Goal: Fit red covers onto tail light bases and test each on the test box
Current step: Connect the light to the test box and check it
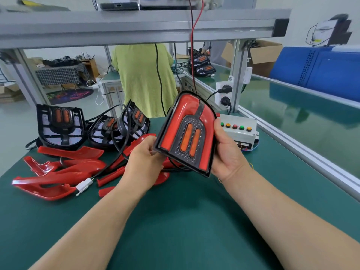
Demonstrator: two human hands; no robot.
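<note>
Both my hands hold the black-framed tail light (187, 137), its glossy red plastic cover (206, 118) on, clear above the green surface (194, 221): my left hand (144, 160) pinches its lower left edge and my right hand (228, 151) is curled round its right side. Its long axis stands near upright, rounded end up. The grey test box with coloured buttons (240, 131) sits just behind my right hand, toward the surface's right edge, so that hand is nearer.
</note>
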